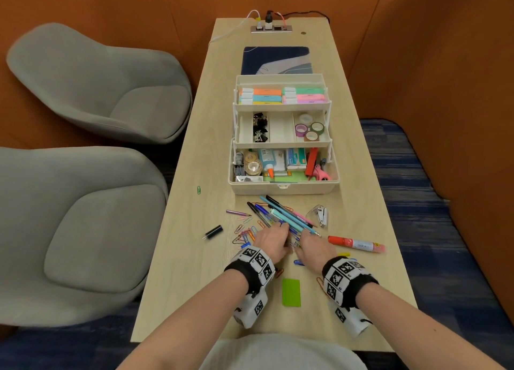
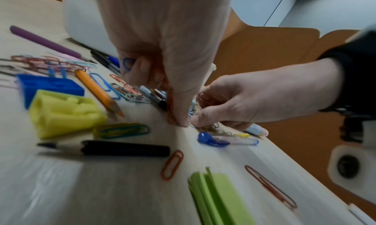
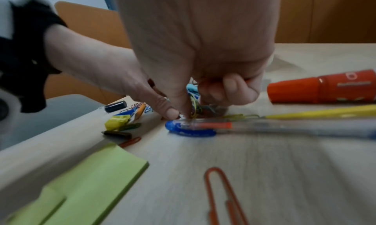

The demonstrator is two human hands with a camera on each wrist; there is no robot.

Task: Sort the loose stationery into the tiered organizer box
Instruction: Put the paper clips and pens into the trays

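Observation:
The cream tiered organizer box stands open mid-table, its trays holding highlighters, binder clips, tape rolls and glue. In front of it lies a heap of pens and coloured paper clips. My left hand and right hand meet over a small bunch of clips. In the left wrist view the left hand curls round blue and red clips, thumb tip on the table. My right hand curls over tangled clips, beside a blue-capped pen.
A green sticky pad lies near the front edge, an orange-capped glue stick to the right, a staple remover behind it. A short black pencil and a lone green clip lie left. Grey chairs flank the table.

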